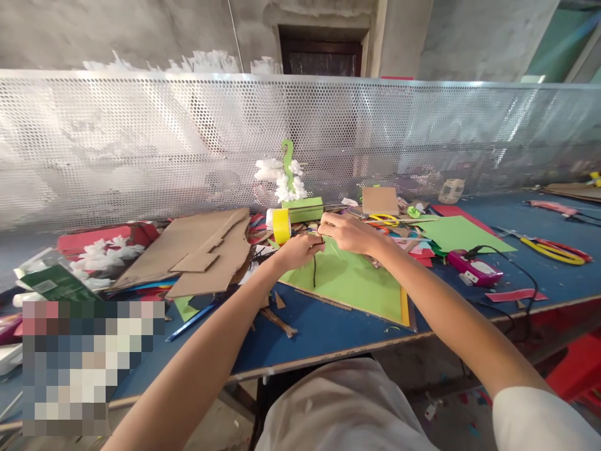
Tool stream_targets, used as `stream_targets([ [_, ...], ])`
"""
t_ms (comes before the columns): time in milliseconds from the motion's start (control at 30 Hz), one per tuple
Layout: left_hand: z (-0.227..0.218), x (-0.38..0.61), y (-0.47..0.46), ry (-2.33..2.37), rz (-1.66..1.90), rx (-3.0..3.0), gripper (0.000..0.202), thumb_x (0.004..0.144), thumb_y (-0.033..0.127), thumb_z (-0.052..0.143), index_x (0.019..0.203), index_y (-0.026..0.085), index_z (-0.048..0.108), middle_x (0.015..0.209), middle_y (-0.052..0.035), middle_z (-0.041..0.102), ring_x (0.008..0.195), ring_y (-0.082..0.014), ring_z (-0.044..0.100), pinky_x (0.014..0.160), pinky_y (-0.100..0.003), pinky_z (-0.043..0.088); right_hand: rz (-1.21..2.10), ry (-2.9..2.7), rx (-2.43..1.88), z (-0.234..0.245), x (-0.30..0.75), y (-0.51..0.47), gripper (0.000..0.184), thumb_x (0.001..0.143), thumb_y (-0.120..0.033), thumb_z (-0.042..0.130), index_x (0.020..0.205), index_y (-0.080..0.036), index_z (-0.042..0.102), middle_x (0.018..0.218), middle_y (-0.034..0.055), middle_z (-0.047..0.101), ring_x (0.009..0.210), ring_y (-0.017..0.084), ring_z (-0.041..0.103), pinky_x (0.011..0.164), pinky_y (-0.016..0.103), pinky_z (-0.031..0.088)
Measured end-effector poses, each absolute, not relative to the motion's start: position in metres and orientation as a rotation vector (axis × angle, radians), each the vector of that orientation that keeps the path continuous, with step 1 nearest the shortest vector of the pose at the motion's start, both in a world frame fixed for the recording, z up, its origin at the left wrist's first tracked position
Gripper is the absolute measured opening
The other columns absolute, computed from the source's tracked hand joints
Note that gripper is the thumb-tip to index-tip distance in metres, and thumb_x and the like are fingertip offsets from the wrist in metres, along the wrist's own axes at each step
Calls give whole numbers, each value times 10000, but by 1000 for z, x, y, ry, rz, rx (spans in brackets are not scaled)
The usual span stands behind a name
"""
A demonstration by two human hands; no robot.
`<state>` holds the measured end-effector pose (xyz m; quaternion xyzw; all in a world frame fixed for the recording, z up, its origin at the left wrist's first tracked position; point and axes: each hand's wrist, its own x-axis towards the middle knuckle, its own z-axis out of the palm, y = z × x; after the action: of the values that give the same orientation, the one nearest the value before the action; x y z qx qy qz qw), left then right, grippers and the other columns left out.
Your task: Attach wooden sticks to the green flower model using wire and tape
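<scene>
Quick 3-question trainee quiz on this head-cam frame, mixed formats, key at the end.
1. True or false: the curved green piece stands beyond the left hand and right hand.
2. Which lies to the right of both hands?
a) yellow tape roll
b) magenta device
c) white paper flowers
3. Fill in: the thin strand below the left hand's fingers is ____ in colour.

Key: 1 true; 2 b; 3 black.

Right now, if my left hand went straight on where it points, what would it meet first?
Your left hand would probably meet your right hand first, though the depth between them is unclear.
</scene>
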<state>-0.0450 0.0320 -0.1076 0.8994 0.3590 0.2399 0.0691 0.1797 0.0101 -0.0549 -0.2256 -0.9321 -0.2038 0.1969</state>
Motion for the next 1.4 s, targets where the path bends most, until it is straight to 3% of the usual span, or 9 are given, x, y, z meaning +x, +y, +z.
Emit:
stream_targets([
  [167, -104, -37, 20, 1143, 605, 2812, 300, 1025, 367, 491, 899, 229, 726, 912, -97, 748, 799, -245, 704, 713, -315, 493, -515, -2601, -735, -54, 179, 9, 296, 1001, -56, 408, 1054, -165, 678, 1159, 100, 640, 717, 148, 476, 636, 310, 287],
  [333, -92, -32, 1, 1124, 528, 3008, 342, 1075, 362, 408, 978, 209, 697, 996, -118, 735, 801, -245, 699, 692, -323, 478, -440, -2569, -816, -56, 180, 12, 289, 975, -58, 455, 1118, -166, 681, 1129, 99, 663, 785, 167, 534, 673, 310, 314],
  [500, -74, -28, -16, 1049, 733, 3106, 317, 1074, 314, 409, 1047, 187, 699, 1058, -126, 707, 929, -261, 692, 792, -348, 506, -395, -2604, -851, -60, 183, 17, 295, 928, -24, 469, 1098, -162, 666, 1064, 86, 674, 839, 183, 567, 714, 303, 335],
  [633, -67, -32, -13, 998, 1178, 2843, 312, 1072, 328, 423, 1013, 183, 693, 1017, -111, 659, 961, -235, 648, 850, -347, 509, -339, -2627, -825, -60, 181, 17, 226, 1024, -122, 425, 980, -158, 644, 989, 85, 668, 841, 195, 575, 738, 311, 355],
  [800, -71, -38, 6, 883, 1460, 2219, 287, 1017, 382, 549, 852, 174, 659, 902, -75, 645, 852, -185, 615, 808, -319, 500, -221, -2621, -775, -59, 178, 14, 199, 1051, -186, 466, 1007, -153, 658, 1060, 103, 694, 864, 201, 588, 741, 314, 353],
  [967, -73, -41, 14, 654, 1509, 1642, 349, 940, 479, 691, 782, 169, 665, 837, -54, 704, 806, -145, 647, 773, -274, 523, -168, -2641, -713, -60, 177, 17, 258, 1057, -193, 474, 896, -159, 672, 953, 73, 676, 806, 177, 568, 725, 294, 343],
  [1133, -74, -44, 13, 703, 1457, 1401, 328, 871, 470, 797, 857, 154, 712, 753, -10, 673, 624, -81, 583, 620, -212, 498, -92, -2685, -585, -62, 175, 17, 272, 1073, -222, 482, 903, -161, 685, 942, 75, 675, 842, 186, 590, 762, 289, 379],
  [1267, -75, -48, 18, 677, 1401, 1199, 337, 888, 452, 801, 845, 164, 632, 799, -6, 674, 691, -82, 648, 701, -219, 561, -45, -2634, -556, -61, 173, 15, 274, 1074, -233, 486, 917, -154, 696, 949, 89, 682, 836, 190, 592, 782, 298, 405],
  [1400, -73, -52, 19, 613, 1351, 1255, 377, 899, 483, 783, 813, 182, 572, 651, 53, 513, 585, -68, 556, 597, -194, 502, -23, -2565, -571, -61, 175, 19, 307, 1089, -265, 461, 967, -152, 719, 978, 102, 698, 841, 194, 603, 802, 307, 428],
])
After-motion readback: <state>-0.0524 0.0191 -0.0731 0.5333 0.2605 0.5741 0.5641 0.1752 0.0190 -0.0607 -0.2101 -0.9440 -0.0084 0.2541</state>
